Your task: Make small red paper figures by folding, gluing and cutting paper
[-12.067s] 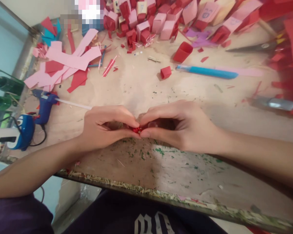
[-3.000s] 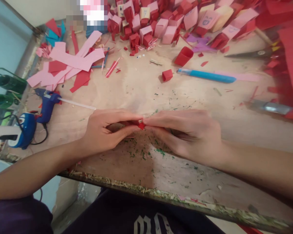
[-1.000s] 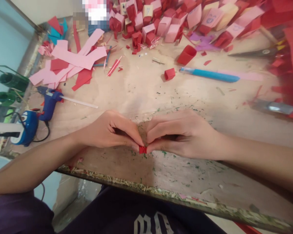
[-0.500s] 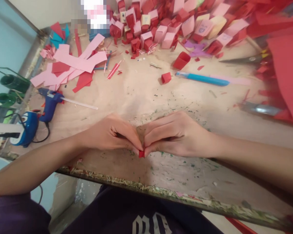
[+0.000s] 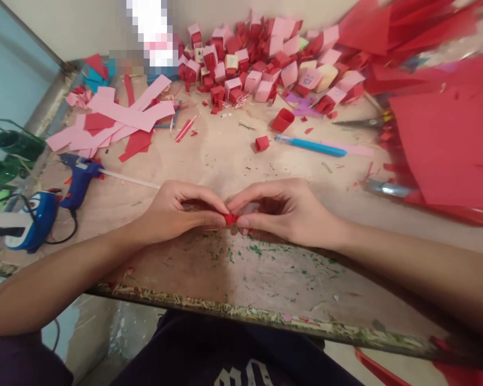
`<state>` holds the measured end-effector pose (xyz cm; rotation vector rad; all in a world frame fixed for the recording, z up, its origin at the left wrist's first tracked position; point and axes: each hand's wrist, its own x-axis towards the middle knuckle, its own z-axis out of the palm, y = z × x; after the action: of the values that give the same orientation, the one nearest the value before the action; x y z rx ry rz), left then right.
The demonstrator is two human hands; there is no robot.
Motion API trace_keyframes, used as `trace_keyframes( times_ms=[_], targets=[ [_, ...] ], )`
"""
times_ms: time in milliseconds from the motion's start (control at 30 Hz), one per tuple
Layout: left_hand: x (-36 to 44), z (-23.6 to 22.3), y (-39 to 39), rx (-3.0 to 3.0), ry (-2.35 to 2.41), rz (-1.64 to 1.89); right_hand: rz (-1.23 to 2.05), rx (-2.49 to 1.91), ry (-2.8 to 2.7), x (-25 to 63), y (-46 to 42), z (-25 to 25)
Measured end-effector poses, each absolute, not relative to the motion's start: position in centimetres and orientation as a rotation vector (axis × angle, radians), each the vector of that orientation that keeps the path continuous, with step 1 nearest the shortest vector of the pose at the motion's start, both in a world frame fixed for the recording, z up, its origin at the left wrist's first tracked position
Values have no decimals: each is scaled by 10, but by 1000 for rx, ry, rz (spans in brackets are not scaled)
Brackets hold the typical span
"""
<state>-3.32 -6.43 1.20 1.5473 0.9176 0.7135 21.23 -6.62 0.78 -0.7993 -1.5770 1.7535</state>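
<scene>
A small piece of folded red paper (image 5: 230, 219) is pinched between the fingertips of both hands, just above the wooden table. My left hand (image 5: 185, 210) grips its left side with thumb and forefinger. On the right side, the thumb and fingers of my right hand (image 5: 279, 212) close on the same piece. The fingers cover much of it, so its full shape is hidden. Beyond the hands lie a small red paper box (image 5: 262, 143), a larger open red paper box (image 5: 282, 120) and a blue pen-like tool (image 5: 312, 146).
A blue glue gun (image 5: 80, 177) with a long glue stick lies at the left, near pink paper strips (image 5: 124, 115). Many pink and red paper boxes (image 5: 253, 81) are heaped at the back. Scissors (image 5: 362, 123) and red sheets (image 5: 451, 134) occupy the right.
Both hands have risen slightly away from the table's front edge, with the red paper still between them. Their fingers have shifted and arch more openly. The camera view has turned a little right.
</scene>
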Motion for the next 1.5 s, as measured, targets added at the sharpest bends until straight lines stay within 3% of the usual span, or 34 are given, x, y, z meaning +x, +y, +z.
trace_keyframes(
  times_ms=[267, 633, 967, 1200, 1500],
  targets=[
    [-25, 17, -65, 1612, 1040, 809, 1926, -953, -1369, 210, -64, 18],
    [20, 34, -5, 1999, 1164, 944, 1317, -1245, -1286, 266, -76, 30],
    [105, 23, 71, 2337, 1063, 673, 1224, -1277, -1192, 282, -100, 37],
    [72, 52, 21, 2380, 1007, 803, 1132, -1279, -1158, 280, -97, 40],
    [-12, 39, -83, 2693, 938, 291, 1158, -1250, -1234, 227, -70, 26]
  ],
)
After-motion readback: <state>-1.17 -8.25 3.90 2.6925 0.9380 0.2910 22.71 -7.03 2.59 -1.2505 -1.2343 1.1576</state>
